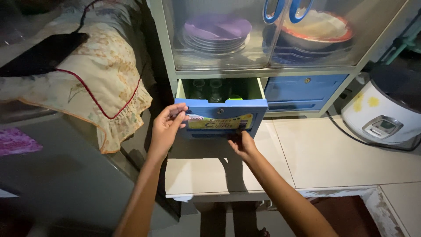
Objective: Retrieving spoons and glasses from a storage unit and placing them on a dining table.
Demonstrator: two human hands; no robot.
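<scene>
A blue drawer (245, 105) of a pale cabinet stands pulled out, with glass cups (206, 90) and something green inside it. A yellow sticker (221, 123) covers its front. My left hand (166, 127) grips the drawer's left front corner, fingers over the top edge. My right hand (241, 145) holds the lower edge of the drawer front from beneath. Both forearms reach up from the bottom of the view.
A second blue drawer (302, 87) sits shut to the right. Behind clear doors above are stacked purple plates (217, 33) and bowls (315, 28). A white rice cooker (386, 116) stands on the tiled floor at right. A cloth-covered grey appliance (66, 175) fills the left.
</scene>
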